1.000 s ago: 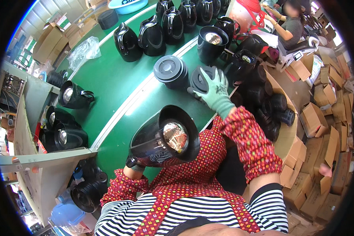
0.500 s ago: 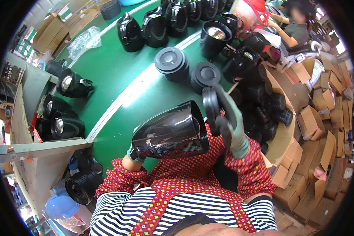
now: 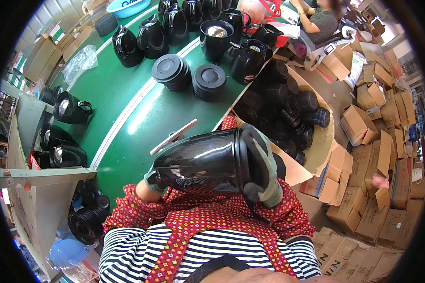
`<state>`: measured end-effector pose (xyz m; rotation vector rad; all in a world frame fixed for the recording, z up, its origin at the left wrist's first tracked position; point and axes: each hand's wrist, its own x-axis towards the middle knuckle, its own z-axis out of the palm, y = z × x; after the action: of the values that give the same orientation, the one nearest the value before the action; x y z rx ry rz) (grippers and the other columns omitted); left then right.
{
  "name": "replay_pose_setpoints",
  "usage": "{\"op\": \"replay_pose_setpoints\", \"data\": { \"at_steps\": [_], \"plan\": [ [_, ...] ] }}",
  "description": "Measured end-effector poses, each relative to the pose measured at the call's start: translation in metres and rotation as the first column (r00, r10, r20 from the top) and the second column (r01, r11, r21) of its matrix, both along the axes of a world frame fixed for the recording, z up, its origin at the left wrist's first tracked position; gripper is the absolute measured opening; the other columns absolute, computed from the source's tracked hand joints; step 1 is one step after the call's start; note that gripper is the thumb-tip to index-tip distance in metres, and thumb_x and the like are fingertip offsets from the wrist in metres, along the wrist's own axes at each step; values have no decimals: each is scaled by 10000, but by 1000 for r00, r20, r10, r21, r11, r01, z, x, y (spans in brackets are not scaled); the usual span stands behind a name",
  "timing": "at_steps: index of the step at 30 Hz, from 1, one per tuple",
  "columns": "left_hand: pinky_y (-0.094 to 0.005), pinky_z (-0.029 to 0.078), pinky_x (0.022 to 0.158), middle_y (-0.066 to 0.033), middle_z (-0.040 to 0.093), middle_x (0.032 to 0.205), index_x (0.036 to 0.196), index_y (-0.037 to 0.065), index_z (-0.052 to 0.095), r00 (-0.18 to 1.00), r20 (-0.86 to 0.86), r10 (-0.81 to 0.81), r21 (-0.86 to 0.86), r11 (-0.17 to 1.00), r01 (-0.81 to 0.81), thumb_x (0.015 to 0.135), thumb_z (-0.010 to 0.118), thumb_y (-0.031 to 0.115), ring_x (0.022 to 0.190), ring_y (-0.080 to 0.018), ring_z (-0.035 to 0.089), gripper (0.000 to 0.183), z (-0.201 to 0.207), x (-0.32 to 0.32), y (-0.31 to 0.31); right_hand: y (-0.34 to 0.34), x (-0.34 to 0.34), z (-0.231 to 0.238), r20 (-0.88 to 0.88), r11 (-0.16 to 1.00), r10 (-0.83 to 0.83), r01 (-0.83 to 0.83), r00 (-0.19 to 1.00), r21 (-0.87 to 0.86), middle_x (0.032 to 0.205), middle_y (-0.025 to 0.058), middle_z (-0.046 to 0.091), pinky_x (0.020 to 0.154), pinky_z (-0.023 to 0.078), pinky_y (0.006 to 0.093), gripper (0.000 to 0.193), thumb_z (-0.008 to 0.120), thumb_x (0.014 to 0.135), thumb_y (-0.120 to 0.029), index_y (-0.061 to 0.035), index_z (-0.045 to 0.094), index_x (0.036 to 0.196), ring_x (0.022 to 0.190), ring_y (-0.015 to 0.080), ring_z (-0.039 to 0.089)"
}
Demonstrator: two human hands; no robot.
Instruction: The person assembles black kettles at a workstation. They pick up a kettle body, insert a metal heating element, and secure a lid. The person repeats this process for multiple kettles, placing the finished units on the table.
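A glossy black jug body [image 3: 196, 162] lies on its side in front of my chest, its narrow end to the left. My gloved left hand [image 3: 154, 180] wraps that narrow end from below, fingers mostly hidden behind it. At the wide right end, a black round base cap [image 3: 242, 160] sits against the rim. My gloved right hand [image 3: 264, 167] is closed over this cap; whether it is seated fully I cannot tell. Just beyond the jug, a thin pale strip [image 3: 174, 137] shows over the green table. Two stacks of black ribbed caps, a left stack [image 3: 170, 70] and a right stack [image 3: 209, 81], stand farther off.
Several black jugs [image 3: 152, 37] stand along the far side of the green table [image 3: 123, 155]. A carton [image 3: 323, 137] full of black caps is at my right, with more cardboard boxes [image 3: 349, 203] beyond. Another person [image 3: 318, 23] sits at the far right.
My right hand has brought the cap leftward and down onto the jug's wide end, which stood uncovered before. The view has shifted, so the surroundings appear farther left.
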<state>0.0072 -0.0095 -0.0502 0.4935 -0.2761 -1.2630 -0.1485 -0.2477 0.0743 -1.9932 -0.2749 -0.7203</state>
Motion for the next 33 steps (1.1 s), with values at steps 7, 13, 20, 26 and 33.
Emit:
{"op": "replay_pose_setpoints", "data": {
  "at_steps": [7,13,20,26,33],
  "plan": [
    [-438,536,1098,-247,634,1428,1315,11,660,489,849,201,99,848,-521,946,750,148,1205,-319,690,404,97,-11,-8,2,-27,0,-230,874,70,51,971,483,1571,241,479,1206,373,437,703,586,1053,-431,8,444,1584,1443,348,480],
    [-434,593,995,-274,731,1257,1222,-58,700,48,994,103,-56,810,-583,780,891,130,1157,-317,739,516,126,3,-3,-28,-42,-10,-395,485,465,145,792,862,1695,180,333,1241,354,399,624,457,1149,-332,6,309,1652,1528,263,399],
    [-449,542,1086,-251,624,1450,1344,-52,644,280,956,92,32,911,-411,869,861,200,1235,-339,688,579,111,11,-10,5,-28,2,14,812,68,-64,998,580,1674,254,360,1245,341,430,855,553,1059,-566,-9,303,1657,1544,341,391],
    [-389,593,956,-261,727,1233,1171,-55,728,-409,908,95,-285,855,-433,736,915,138,1033,-331,772,511,164,12,-19,-19,-38,6,-219,240,614,85,759,967,1587,172,503,1239,367,385,950,331,1045,-772,-24,356,1631,1466,256,492],
    [-409,559,1038,-214,716,1286,1229,-46,721,-52,996,70,-86,890,-447,756,920,168,1075,-284,741,556,120,17,-17,17,-28,14,-47,752,5,27,999,659,1587,154,508,1225,397,454,707,509,1106,-498,-3,390,1596,1386,256,563]
  ]
}}
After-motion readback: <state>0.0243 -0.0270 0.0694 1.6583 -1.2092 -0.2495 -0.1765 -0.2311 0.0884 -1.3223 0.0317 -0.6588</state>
